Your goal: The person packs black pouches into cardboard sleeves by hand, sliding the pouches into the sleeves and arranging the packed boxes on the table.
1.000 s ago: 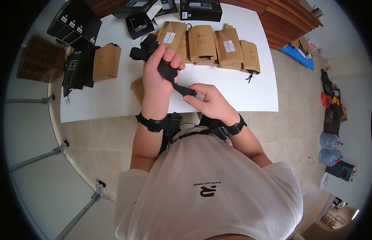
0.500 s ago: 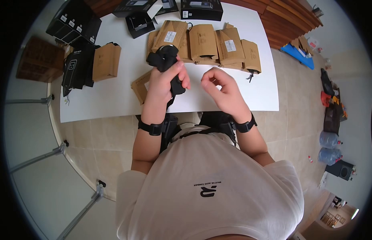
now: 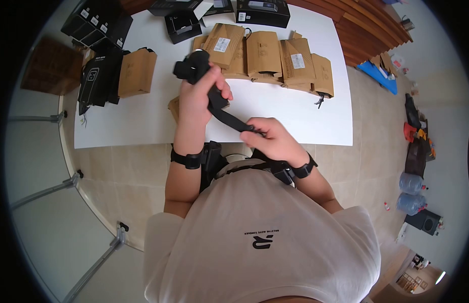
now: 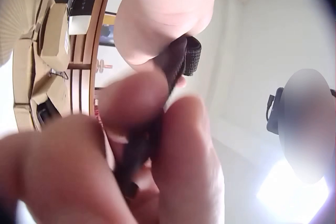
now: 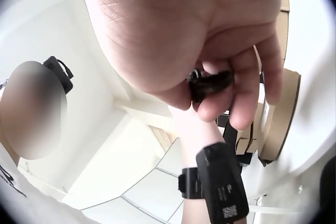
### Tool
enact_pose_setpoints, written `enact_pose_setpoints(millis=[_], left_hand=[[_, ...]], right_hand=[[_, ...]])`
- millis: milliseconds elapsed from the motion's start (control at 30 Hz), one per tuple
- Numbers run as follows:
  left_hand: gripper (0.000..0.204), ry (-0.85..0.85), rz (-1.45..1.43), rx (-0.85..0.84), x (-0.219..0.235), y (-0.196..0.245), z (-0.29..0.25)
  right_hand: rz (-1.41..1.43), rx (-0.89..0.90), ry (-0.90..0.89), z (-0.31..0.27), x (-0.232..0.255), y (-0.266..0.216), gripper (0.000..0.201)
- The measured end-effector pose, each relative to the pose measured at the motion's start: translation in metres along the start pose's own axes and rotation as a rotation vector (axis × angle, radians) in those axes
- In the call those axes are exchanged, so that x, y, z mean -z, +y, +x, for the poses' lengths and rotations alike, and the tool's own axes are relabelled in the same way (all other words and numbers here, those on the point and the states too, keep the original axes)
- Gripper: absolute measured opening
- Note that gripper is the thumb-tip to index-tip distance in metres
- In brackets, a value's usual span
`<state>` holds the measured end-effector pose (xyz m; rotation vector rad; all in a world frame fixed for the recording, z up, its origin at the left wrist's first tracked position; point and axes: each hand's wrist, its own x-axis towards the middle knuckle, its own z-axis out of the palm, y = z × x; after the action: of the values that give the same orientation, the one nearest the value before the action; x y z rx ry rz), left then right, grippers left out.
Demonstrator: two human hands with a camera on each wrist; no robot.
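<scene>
We see the fingers (image 3: 254,126) of the right hand (image 3: 272,139) curled and pinching the free end of a black strap (image 3: 229,119) just below the frame's centre; in the right wrist view the thumb and fingertips (image 5: 239,103) press together on that dark strap end (image 5: 210,84). The strap runs taut up and to the left into the left hand (image 3: 196,98), whose fingers are wrapped round it, with a bulkier black piece (image 3: 191,65) of the same item sticking out above the fist. In the left wrist view the strap (image 4: 181,61) passes between blurred, closed fingers (image 4: 184,145). Both hands are held above the near edge of the white counter (image 3: 133,118). Part of a brown cardboard sleeve (image 3: 173,107) shows from behind the left hand. Further up the frame a row of brown cardboard packages (image 3: 264,53) lies across the counter's centre, another brown package (image 3: 137,72) sits at the left, and black boxes (image 3: 100,30) are stacked at the upper left, with more black boxes (image 3: 262,11) along the top edge. Each wrist carries a black band with a camera (image 3: 214,156).
</scene>
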<state>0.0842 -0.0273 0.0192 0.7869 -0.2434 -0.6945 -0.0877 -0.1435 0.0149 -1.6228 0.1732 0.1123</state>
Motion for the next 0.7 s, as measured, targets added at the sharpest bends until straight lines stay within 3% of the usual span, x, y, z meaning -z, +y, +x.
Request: enact_pose_setpoints(millis=[133, 167, 233, 267, 300, 367, 433, 500, 533, 567, 633, 667, 700], left_hand=[[0.018, -0.107, 0.333, 0.095, -0.003, -0.016, -0.01], [0.031, -0.184, 0.314, 0.135, 0.004, -0.026, -0.012], [0.055, -0.272, 0.365, -0.017, 0.007, -0.043, -0.014], [0.078, -0.283, 0.378, 0.032, 0.01, -0.046, -0.02], [0.08, -0.326, 0.332, 0.233, 0.015, -0.04, -0.021], [0.083, -0.486, 0.316, 0.221, 0.019, -0.04, -0.02], [0.073, -0.505, 0.173, 0.239, 0.008, -0.035, -0.025], [0.071, -0.457, 0.522, 0.227, 0.01, -0.034, -0.026], [0.059, -0.471, 0.615, 0.144, 0.012, -0.035, -0.024], [0.059, -0.47, 0.616, 0.145, 0.013, -0.034, -0.024], [0.057, -0.409, 0.711, 0.284, 0.016, -0.03, -0.023], [0.057, -0.407, 0.712, 0.284, 0.016, -0.03, -0.024], [0.056, -0.389, 0.714, 0.412, 0.017, -0.03, -0.024]], right_hand=[[0.215, 0.028, 0.102, -0.002, 0.007, -0.009, 0.018], [0.218, 0.027, 0.106, 0.0, 0.009, -0.013, 0.018], [0.083, -0.026, 0.134, 0.007, 0.014, -0.02, 0.018], [0.082, -0.073, 0.14, 0.009, 0.015, -0.023, 0.017], [0.083, -0.071, 0.144, 0.011, 0.015, -0.026, 0.017], [0.26, -0.098, 0.156, 0.014, 0.016, -0.03, 0.015], [0.315, -0.1, 0.144, 0.018, 0.02, -0.018, 0.012], [0.363, -0.053, 0.207, 0.02, 0.015, -0.008, 0.009], [0.348, -0.113, 0.208, 0.02, 0.015, -0.007, 0.018], [0.35, -0.115, 0.208, 0.018, 0.014, -0.006, 0.018], [0.117, 0.024, 0.379, 0.014, 0.012, -0.005, 0.036], [-0.05, 0.265, 0.503, 0.014, 0.013, -0.004, 0.043], [-0.22, 0.506, 0.623, 0.013, 0.015, -0.005, 0.051]])
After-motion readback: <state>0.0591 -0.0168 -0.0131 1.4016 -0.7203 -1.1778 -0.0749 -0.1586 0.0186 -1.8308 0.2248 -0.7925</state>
